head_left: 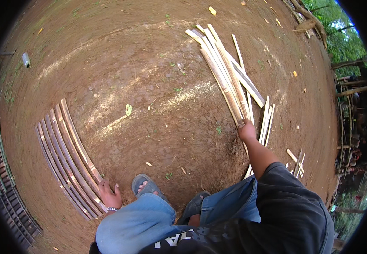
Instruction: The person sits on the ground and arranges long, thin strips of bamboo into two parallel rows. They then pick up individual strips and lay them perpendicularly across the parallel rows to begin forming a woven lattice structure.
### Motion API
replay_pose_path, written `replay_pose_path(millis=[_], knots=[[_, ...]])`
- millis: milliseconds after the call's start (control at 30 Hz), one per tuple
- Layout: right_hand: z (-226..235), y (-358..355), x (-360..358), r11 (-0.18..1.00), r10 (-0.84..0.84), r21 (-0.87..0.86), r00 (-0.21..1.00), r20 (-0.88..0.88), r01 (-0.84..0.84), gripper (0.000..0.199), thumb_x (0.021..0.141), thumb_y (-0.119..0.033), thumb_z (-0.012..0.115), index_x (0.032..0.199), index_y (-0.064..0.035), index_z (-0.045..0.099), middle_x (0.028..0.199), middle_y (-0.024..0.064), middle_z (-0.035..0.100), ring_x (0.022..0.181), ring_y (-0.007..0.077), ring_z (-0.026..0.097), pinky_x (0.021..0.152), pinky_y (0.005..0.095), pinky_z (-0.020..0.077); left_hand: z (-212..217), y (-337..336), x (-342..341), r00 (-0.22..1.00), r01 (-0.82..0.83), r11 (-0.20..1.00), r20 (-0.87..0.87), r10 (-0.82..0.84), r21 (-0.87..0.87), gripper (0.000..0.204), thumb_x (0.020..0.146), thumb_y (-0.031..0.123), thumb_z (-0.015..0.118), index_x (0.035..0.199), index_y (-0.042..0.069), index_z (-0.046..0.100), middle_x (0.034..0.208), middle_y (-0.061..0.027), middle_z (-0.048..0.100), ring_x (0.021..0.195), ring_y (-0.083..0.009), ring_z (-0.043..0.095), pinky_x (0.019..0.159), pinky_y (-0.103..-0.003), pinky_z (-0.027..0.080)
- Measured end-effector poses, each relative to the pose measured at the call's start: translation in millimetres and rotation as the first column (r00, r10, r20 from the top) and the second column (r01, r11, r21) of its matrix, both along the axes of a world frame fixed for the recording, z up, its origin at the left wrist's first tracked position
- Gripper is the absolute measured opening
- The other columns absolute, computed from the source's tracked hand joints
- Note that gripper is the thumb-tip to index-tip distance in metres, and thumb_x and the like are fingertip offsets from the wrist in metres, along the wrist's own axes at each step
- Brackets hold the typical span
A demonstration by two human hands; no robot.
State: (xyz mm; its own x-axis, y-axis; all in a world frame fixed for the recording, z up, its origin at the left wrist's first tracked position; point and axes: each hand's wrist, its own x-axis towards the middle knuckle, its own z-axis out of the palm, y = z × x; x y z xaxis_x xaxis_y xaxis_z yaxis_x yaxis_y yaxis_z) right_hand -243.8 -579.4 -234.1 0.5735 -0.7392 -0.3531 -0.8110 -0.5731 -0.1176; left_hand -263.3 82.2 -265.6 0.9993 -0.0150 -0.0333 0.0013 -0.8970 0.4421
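A person is seen from above, crouched on bare brown dirt (149, 63). Blue jeans, a dark shirt and grey sandals (147, 186) are worn.

The right hand (246, 130) is clenched around the near end of a pile of bamboo slats (226, 72). The pile is laid on the dirt on the right side. Its long axis runs away from the hand, up and a bit to the left, toward the far edge of the dirt. So the slats are held at 1 end only, and the rest is stretched out ahead of the hand. A few thinner sticks (267, 118) are laid just beside this hand, on its right.

The left hand (109, 195) is spread flat and is pressed down on the near end of a row of slats (67, 156). These are laid side by side on the left side of the dirt. Nothing is gripped by this hand; the fingers are loose and open. This row also runs away from the hand, up and to the left.

The 2 groups are kept well apart. The pile is nearer to the right hand, and the row is nearer to the left hand.

A woven mat (1, 182) is seen at the left edge. A small can (26, 59) is left far off, near the top left.
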Motion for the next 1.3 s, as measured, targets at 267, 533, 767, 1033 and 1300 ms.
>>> replay_pose_path(millis=[267, 533, 767, 1033, 1300], knots=[[-34.9, 17.7, -23.1, 0.985, -0.07, -0.164, 0.995, -0.077, 0.057, 0.054, 0.092, -0.023, 0.065, 0.143, -0.0184, 0.048, 0.138, 0.0168, 0.05, 0.133, 0.0366, 0.047, 0.108, 0.05, 0.0436, 10.7, -26.1, 11.8, 0.966, 0.167, 0.975, -0.176, -0.192, -0.144, 0.045, 0.081, 0.006, 0.073, 0.123, -0.004, 0.061, 0.122, -0.0248, 0.055, 0.116, -0.0426, 0.055, 0.101, -0.046, 0.046], [-47.5, 3.0, -45.5, 0.981, -0.093, -0.158, 0.988, 0.125, 0.112, 0.052, 0.095, -0.038, 0.063, 0.141, -0.0161, 0.054, 0.147, 0.0191, 0.049, 0.137, 0.0387, 0.044, 0.111, 0.052, 0.0389, 13.4, -51.1, 43.9, 0.962, 0.225, 0.964, -0.126, -0.243, -0.142, 0.04, 0.083, 0.006, 0.073, 0.121, -0.002, 0.063, 0.122, -0.0231, 0.057, 0.115, -0.0413, 0.057, 0.098, -0.044, 0.048], [-47.6, -3.5, -42.6, 0.986, -0.161, -0.031, 0.987, 0.014, 0.161, 0.051, 0.093, -0.037, 0.067, 0.136, -0.0115, 0.059, 0.141, 0.0215, 0.055, 0.131, 0.0384, 0.052, 0.11, 0.0467, 0.0415, 0.9, -46.7, 41.3, 0.956, 0.18, 0.957, -0.188, -0.225, -0.226, 0.038, 0.081, 0.005, 0.075, 0.117, 0.0, 0.066, 0.121, -0.021, 0.059, 0.116, -0.0388, 0.057, 0.101, -0.043, 0.046], [-11.8, 8.2, -35.0, 0.987, -0.149, -0.044, 0.985, 0.085, 0.153, 0.044, 0.088, -0.031, 0.074, 0.127, -0.0114, 0.063, 0.131, 0.0176, 0.06, 0.124, 0.036, 0.056, 0.104, 0.0452, 0.0464, 6.1, -53.9, 43.0, 0.954, 0.218, 0.949, -0.153, -0.256, -0.23, 0.037, 0.081, 0.005, 0.074, 0.117, -0.001, 0.066, 0.12, -0.0207, 0.059, 0.115, -0.0378, 0.058, 0.1, -0.043, 0.047], [3.0, 23.7, -24.5, 0.992, -0.064, -0.116, 0.996, -0.065, 0.057, 0.034, 0.087, -0.029, 0.075, 0.116, -0.0118, 0.068, 0.128, 0.0133, 0.057, 0.123, 0.0327, 0.056, 0.102, 0.0439, 0.0482, 2.3, -46.8, 40.1, 0.96, 0.166, 0.952, -0.18, -0.216, -0.256, 0.037, 0.081, 0.004, 0.074, 0.117, -0.002, 0.066, 0.12, -0.0211, 0.059, 0.113, -0.0376, 0.059, 0.098, -0.042, 0.049]])
